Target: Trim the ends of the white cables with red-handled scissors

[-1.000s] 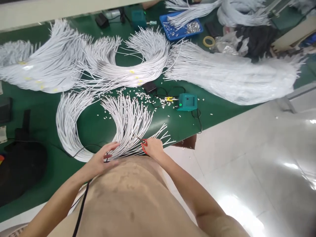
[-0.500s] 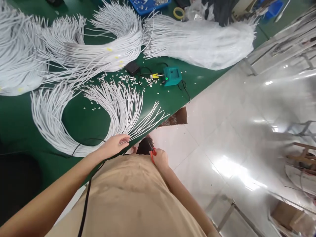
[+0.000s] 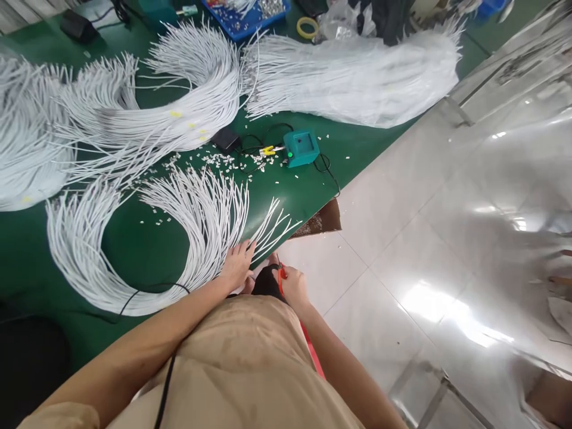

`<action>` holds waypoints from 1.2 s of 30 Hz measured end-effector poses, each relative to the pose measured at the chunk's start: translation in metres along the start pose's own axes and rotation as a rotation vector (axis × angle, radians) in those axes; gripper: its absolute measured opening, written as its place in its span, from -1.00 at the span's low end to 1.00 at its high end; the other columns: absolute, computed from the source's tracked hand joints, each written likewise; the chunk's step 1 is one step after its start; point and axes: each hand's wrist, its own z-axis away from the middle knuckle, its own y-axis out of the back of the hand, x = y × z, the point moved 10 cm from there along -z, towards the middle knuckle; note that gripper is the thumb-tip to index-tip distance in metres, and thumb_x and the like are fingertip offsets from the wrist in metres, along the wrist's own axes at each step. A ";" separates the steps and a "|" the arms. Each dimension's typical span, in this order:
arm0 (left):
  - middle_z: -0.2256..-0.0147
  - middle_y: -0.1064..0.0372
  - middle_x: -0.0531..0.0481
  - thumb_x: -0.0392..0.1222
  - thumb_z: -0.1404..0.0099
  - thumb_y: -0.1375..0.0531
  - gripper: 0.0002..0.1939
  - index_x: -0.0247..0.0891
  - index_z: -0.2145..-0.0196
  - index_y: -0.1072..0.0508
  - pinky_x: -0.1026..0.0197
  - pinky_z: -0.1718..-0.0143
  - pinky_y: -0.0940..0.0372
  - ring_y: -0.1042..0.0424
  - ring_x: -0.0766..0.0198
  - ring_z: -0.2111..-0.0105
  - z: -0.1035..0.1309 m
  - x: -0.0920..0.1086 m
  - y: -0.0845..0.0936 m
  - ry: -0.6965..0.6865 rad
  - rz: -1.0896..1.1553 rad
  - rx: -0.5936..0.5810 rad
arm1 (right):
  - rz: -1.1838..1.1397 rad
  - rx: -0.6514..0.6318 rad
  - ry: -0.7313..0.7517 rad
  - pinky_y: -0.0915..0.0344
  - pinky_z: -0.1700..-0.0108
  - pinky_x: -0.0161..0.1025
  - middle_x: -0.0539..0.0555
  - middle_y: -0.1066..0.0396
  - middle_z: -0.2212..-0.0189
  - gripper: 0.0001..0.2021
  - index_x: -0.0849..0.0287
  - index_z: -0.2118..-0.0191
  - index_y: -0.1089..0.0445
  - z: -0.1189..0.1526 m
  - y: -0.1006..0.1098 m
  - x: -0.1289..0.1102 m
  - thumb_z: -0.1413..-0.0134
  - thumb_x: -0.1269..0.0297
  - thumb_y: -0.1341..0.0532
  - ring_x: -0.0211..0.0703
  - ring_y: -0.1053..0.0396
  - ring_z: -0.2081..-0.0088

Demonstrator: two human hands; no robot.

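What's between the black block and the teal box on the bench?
In the head view, a yellow piece, black cord and scattered white bits lie between the black block and the teal box.

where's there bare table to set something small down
Two nearly bare patches of green tabletop: inside the curve of the nearest white wire bundle, and right of the teal device, below the plastic-covered bundle. Crowded: around the black adapter, among scattered white bits.

White wires [image 3: 214, 232] on green tabletop [image 3: 143, 253]
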 end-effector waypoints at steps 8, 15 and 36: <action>0.15 -0.24 -0.22 -0.40 -0.12 -0.07 -0.51 -0.38 -0.05 -0.18 0.11 0.08 -0.15 -0.24 0.06 0.10 -0.023 -0.005 -0.016 0.069 0.032 -0.140 | -0.097 -0.004 0.001 -0.01 0.53 -0.35 -0.01 -0.23 0.69 -0.65 0.20 0.61 -0.31 -0.056 0.036 0.003 0.04 0.04 -0.08 -0.32 -0.08 0.60; 0.15 -0.21 -0.25 -0.56 -0.04 -0.01 -0.65 -0.35 0.21 -0.32 0.05 0.13 -0.16 -0.19 0.01 0.07 -0.048 -0.018 -0.007 0.257 0.217 -0.128 | -0.118 -0.017 0.059 0.02 0.55 -0.36 -0.06 -0.13 0.71 -0.60 0.19 0.67 -0.22 -0.115 0.080 -0.016 0.05 -0.02 -0.08 -0.34 0.00 0.60; 0.49 -0.15 0.15 -0.29 -0.10 -0.24 -0.82 -0.24 0.29 -0.37 0.48 0.61 -0.12 -0.07 0.59 0.66 0.105 -0.137 0.180 0.306 2.293 0.662 | -0.225 -0.347 0.414 -0.03 0.55 -0.40 -0.06 -0.22 0.72 -0.69 0.23 0.60 -0.40 -0.102 0.012 -0.253 0.14 0.06 -0.18 -0.37 -0.13 0.61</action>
